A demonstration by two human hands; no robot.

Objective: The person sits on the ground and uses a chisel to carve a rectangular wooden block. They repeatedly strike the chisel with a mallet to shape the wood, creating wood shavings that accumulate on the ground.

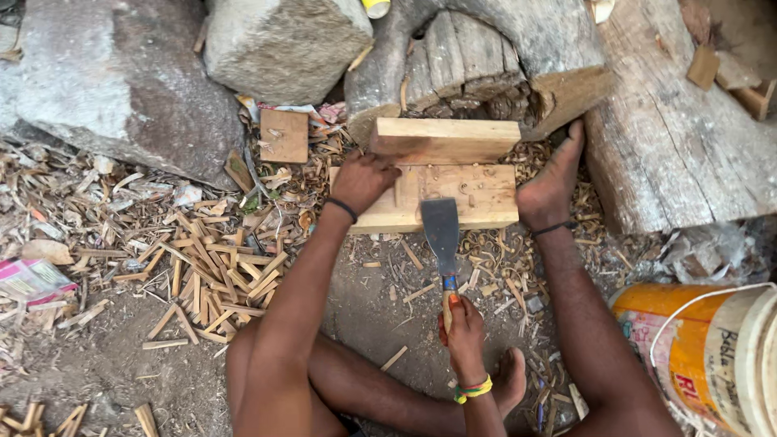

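Chisel (442,235), broad-bladed, runs its long axis almost straight away from you, handle near your body and flat blade pointing up the frame, its edge lying on the lower wooden block (477,198); your right hand (463,330) is clenched round the handle's end. Your left hand (363,180) lies with fingers curled on the left end of that block, pressing it down; a second block (445,139) sits crosswise just behind it, against the hollow log (469,57); your right foot (552,182) touches the block's right end; split sticks (214,283) litter the ground to the left.
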